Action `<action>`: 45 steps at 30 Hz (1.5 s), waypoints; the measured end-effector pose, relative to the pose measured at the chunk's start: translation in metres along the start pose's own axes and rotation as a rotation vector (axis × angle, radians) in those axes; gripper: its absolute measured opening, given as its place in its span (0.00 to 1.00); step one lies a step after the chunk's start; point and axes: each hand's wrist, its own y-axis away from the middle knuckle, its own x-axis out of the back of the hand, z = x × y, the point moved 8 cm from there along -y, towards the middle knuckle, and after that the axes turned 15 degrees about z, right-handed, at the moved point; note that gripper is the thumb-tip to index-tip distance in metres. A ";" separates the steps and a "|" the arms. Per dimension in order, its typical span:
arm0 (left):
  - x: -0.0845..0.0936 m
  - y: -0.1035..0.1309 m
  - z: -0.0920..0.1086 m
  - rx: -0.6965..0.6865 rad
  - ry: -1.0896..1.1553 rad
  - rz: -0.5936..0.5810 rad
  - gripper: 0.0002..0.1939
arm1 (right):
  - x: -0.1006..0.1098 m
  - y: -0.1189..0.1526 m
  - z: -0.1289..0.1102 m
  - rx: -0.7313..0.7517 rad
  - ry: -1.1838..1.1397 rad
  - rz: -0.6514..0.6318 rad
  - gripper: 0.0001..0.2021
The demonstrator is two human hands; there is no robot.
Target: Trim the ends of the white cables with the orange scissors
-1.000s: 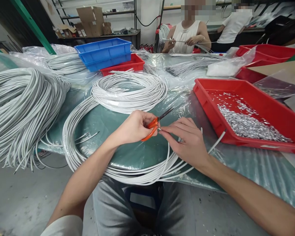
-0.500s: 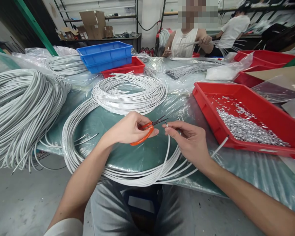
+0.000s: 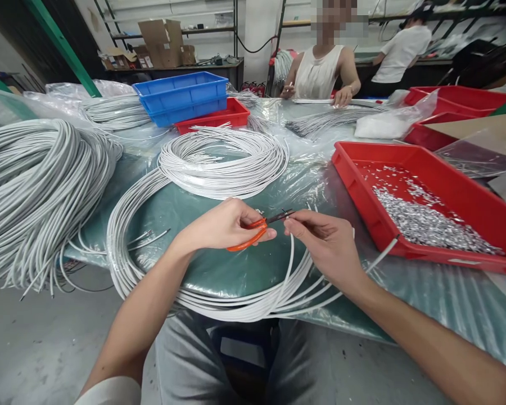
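From the head camera, the left hand point(image 3: 221, 228) is curled tight around a small pair of orange-handled scissors point(image 3: 253, 232), dark blades nearly closed and pointing right at the tip of a thin white cable point(image 3: 290, 260). The right hand point(image 3: 326, 244) has its thumb and forefinger pinched on that cable end, just beside the blades, other fingers loosely bent. The cable curves down from the pinch into a loose loop of white cables point(image 3: 160, 270) lying on the green plastic-covered table point(image 3: 236, 270) and hanging over its near edge. Behind the hands sits a neat round coil of white cable point(image 3: 223, 160). To the right, a red plastic tray point(image 3: 354, 180) holds a heap of small silvery metal pieces point(image 3: 425, 222). Far left, a thick grey cable bundle point(image 3: 37, 185). Across the table, a person in a sleeveless top point(image 3: 320, 70) rests hands on it.
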 end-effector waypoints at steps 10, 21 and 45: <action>-0.004 0.002 -0.004 0.062 0.099 -0.090 0.20 | -0.001 0.000 -0.003 -0.016 -0.040 -0.055 0.06; -0.005 0.002 -0.007 0.030 0.054 -0.083 0.21 | 0.001 0.002 -0.003 0.072 0.021 -0.016 0.04; -0.005 0.001 -0.004 0.032 0.020 -0.044 0.22 | 0.008 0.002 -0.010 0.166 0.108 0.084 0.03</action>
